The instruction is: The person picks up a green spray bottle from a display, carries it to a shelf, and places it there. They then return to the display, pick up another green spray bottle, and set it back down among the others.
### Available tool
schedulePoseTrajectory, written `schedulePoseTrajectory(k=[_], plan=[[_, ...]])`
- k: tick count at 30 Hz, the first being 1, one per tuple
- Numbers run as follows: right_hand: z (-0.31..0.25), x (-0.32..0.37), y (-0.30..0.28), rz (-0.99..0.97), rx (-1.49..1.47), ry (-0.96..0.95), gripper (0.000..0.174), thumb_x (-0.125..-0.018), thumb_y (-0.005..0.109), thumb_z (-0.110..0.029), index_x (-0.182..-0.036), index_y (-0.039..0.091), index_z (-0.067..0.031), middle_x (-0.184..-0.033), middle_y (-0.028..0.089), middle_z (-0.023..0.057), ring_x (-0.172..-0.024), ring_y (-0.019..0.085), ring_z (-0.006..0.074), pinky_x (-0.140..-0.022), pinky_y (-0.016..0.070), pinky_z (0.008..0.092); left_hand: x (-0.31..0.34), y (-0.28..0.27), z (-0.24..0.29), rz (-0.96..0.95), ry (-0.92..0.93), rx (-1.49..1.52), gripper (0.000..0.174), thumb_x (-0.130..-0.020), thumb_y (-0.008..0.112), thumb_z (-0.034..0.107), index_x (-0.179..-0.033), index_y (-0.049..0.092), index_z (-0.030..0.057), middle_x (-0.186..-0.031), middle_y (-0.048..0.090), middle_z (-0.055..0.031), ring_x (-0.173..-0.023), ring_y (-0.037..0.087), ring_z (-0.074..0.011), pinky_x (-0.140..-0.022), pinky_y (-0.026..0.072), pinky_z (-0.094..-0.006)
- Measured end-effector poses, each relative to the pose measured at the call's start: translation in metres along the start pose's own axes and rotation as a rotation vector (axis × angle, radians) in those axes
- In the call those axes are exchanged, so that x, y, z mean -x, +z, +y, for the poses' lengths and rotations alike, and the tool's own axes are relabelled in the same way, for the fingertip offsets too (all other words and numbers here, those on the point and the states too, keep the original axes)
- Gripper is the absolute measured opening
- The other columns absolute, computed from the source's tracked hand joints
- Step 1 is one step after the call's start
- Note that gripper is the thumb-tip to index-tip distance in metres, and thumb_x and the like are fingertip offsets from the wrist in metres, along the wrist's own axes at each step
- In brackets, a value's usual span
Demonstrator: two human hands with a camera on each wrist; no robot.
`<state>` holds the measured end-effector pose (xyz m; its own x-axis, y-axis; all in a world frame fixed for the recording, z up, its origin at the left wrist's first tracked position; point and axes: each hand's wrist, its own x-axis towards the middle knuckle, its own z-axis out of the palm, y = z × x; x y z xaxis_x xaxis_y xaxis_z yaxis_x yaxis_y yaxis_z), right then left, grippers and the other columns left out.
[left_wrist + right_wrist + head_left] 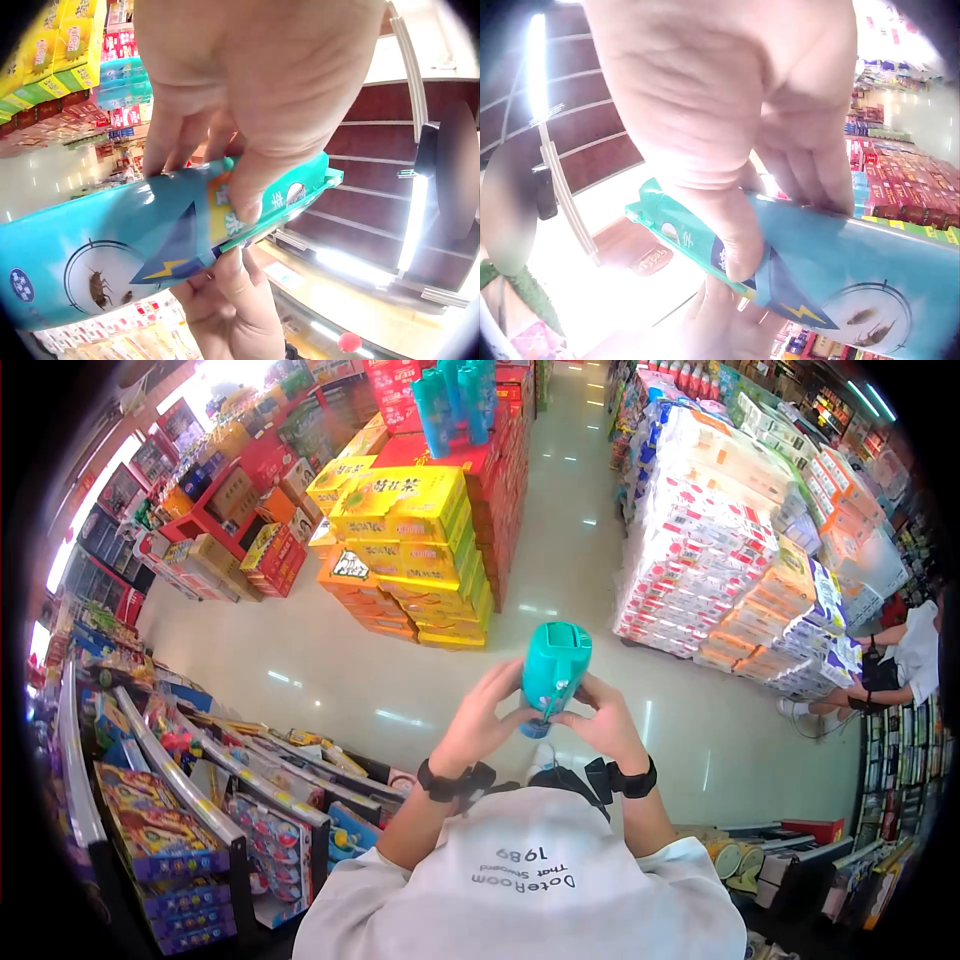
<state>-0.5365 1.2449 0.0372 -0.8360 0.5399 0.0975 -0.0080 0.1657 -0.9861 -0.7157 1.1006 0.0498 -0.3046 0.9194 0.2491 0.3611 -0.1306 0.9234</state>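
Observation:
Both hands hold a teal insecticide spray can (553,665) in front of the body. Cockroach pictures and a yellow lightning bolt mark its label, clear in the left wrist view on the can (82,259). My left hand (487,712) grips one side, its thumb pressed on the label. From the other side my right hand (606,722) grips it too, thumb across the label near the green cap end, as the right wrist view shows of that hand (705,112). The can's cap points away from the body in the head view.
Yellow cartons (400,505) are stacked ahead, with similar teal cans (432,415) on red boxes behind. White-and-red wrapped packs (690,550) form a pile at right. Shelves of toys (165,820) stand at left. Another person (905,650) is at the far right.

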Motion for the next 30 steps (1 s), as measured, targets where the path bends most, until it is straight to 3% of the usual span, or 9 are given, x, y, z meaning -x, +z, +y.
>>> schedulePoseTrajectory(k=[3,6,9,17,27,30], plan=[[-0.004,-0.043,-0.026,0.048,0.010,0.015,0.067,-0.079,0.087,-0.001,-0.140,0.060,0.0002,-0.130,0.071,0.0131,-0.124,0.067,0.0232,-0.110,0.0507,0.0403,-0.055,-0.001,-0.012,-0.002,0.010,-0.010,0.076,-0.084,0.081,-0.004,-0.151,0.048,0.0011,-0.144,0.055,-0.0138,-0.132,0.060,-0.0283,-0.112,0.0514,-0.0408],[0.008,-0.082,-0.048,0.032,0.001,-0.043,0.066,-0.080,0.087,-0.002,-0.140,0.060,0.0004,-0.131,0.071,0.0128,-0.124,0.066,0.0228,-0.110,0.0507,0.0392,-0.090,-0.001,-0.022,0.002,-0.035,0.023,0.076,-0.084,0.081,-0.004,-0.152,0.047,0.0010,-0.144,0.054,-0.0135,-0.133,0.060,-0.0280,-0.113,0.0512,-0.0410],[0.015,-0.118,-0.071,-0.051,0.032,-0.031,0.079,-0.081,0.086,-0.003,-0.151,0.050,-0.0004,-0.141,0.065,0.0169,-0.134,0.062,0.0267,-0.114,0.0475,0.0394,-0.129,-0.007,-0.028,0.012,-0.074,0.045,0.076,-0.085,0.080,-0.005,-0.152,0.046,0.0003,-0.145,0.053,-0.0136,-0.134,0.059,-0.0279,-0.113,0.0511,-0.0412],[0.052,-0.232,-0.111,-0.067,0.045,-0.062,0.074,-0.082,0.087,-0.005,-0.148,0.053,0.0011,-0.138,0.067,0.0185,-0.130,0.064,0.0277,-0.113,0.0489,0.0403,-0.233,-0.032,-0.087,0.022,-0.041,0.044,0.075,-0.085,0.080,-0.005,-0.152,0.046,-0.0001,-0.146,0.053,-0.0143,-0.134,0.059,-0.0285,-0.113,0.0510,-0.0411],[0.051,-0.408,-0.139,-0.036,0.197,-0.035,0.068,-0.080,0.089,-0.008,-0.140,0.059,0.0024,-0.133,0.069,0.0190,-0.128,0.065,0.0264,-0.110,0.0509,0.0399,-0.389,-0.112,-0.136,0.017,-0.012,0.070,0.073,-0.084,0.082,-0.002,-0.149,0.048,0.0006,-0.146,0.052,-0.0142,-0.135,0.058,-0.0295,-0.113,0.0503,-0.0409],[0.048,-0.460,-0.141,-0.043,0.116,-0.099,0.054,-0.080,0.089,-0.012,-0.128,0.066,0.0000,-0.125,0.073,0.0142,-0.117,0.070,0.0260,-0.103,0.0533,0.0396,-0.426,-0.137,-0.147,0.042,-0.007,0.096,0.073,-0.083,0.082,-0.002,-0.149,0.049,0.0004,-0.146,0.053,-0.0136,-0.133,0.059,-0.0288,-0.113,0.0501,-0.0402]])
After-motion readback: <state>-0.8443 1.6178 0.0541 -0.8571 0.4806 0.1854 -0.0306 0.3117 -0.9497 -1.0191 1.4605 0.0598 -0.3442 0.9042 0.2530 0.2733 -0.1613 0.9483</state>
